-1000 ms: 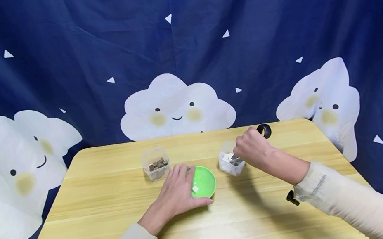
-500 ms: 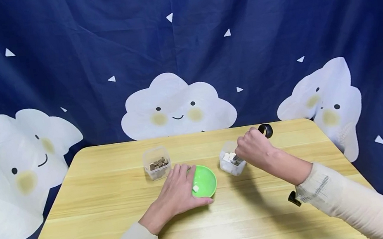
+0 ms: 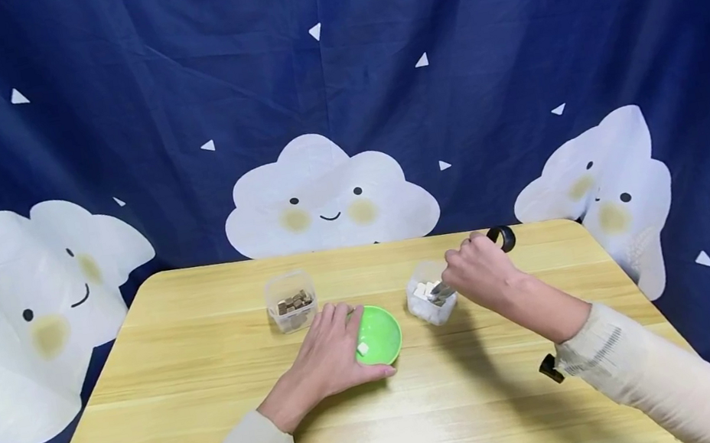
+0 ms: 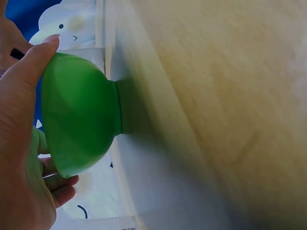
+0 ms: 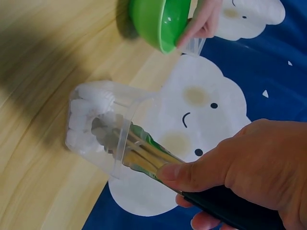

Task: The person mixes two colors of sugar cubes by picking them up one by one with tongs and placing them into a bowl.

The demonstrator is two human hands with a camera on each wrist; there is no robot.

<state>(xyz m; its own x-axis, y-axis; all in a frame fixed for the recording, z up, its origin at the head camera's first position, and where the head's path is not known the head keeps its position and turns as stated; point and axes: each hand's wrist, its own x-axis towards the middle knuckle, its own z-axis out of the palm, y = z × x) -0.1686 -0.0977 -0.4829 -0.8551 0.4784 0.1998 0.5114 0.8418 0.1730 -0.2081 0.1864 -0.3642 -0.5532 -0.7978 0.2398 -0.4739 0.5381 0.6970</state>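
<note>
2 hands are showing: L hand [image 3: 324, 358] lower ctr, R hand [image 3: 481, 270] ctr-right. 1 green bowl [image 3: 382, 327], 1 lone white cube [image 3: 363, 349], 1 pr. tongs [image 3: 440, 291], 2 tubs (L tub [image 3: 286, 284], R tub [image 3: 427, 314]) are appearing approx. mid-frame; tubbed blocks [image 3: 295, 303]: exact no. unclear.

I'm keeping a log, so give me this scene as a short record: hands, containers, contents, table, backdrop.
Left hand: grips green bowl
Right hand: grips metal tongs
Green bowl: one white cube visible inside
Left tub: clear, holding brown cubes
Right tub: clear, holding white cubes
Metal tongs: reach into right tub
Table: light wood
Backdrop: blue cloth with white smiling clouds
</note>
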